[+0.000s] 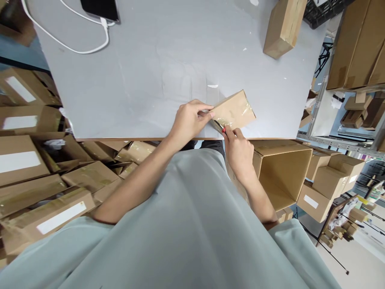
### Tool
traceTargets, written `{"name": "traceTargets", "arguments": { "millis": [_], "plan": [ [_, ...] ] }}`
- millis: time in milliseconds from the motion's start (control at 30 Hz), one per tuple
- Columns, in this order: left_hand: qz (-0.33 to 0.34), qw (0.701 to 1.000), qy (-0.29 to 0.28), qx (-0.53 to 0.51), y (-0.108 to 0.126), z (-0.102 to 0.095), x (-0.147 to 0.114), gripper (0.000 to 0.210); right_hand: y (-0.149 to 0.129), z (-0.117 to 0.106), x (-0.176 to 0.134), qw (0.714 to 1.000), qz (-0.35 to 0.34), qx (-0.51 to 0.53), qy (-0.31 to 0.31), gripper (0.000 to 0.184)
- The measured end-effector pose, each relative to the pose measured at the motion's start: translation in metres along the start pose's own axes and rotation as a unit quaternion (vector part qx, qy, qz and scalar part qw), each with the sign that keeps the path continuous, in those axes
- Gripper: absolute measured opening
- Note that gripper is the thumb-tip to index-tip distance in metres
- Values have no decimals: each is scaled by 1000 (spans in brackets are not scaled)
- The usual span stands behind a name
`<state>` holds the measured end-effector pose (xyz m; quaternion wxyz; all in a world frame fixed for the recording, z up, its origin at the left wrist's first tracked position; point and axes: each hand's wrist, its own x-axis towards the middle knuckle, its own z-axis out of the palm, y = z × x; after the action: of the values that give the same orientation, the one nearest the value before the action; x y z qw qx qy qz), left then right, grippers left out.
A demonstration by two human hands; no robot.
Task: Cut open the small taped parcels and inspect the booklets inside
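A small brown cardboard box [234, 110] with shiny clear tape rests tilted near the front edge of the grey table [135, 80]. My left hand [189, 120] pinches its left corner between thumb and fingers. At the taped lower edge, my right hand [239, 150] is closed around what looks like a utility knife [223, 130], of which a red bit and a dark tip show. The tip touches or lies very close to the box's edge; the rest of the tool is hidden in my fingers.
A taller carton [284, 28] stands at the table's back right, by a black crate [323, 14]. A phone [100, 9] with a white cable [75, 50] lies back left. Cartons [33, 160] crowd the left floor; an open large box [279, 174] stands right, below the edge.
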<state>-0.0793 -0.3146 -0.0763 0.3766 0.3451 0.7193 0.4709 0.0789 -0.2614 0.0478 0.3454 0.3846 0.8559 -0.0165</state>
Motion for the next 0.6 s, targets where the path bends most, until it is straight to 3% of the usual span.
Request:
{"name": "traceTargets", "arguments": {
  "millis": [233, 600],
  "plan": [
    [-47, 999, 10, 13, 12, 8, -2, 16, -4, -25, -9, 999, 8, -22, -42, 38],
    [-39, 999, 16, 34, 15, 9, -5, 20, 15, -20, -9, 997, 13, 13, -79, 43]
  ]
}}
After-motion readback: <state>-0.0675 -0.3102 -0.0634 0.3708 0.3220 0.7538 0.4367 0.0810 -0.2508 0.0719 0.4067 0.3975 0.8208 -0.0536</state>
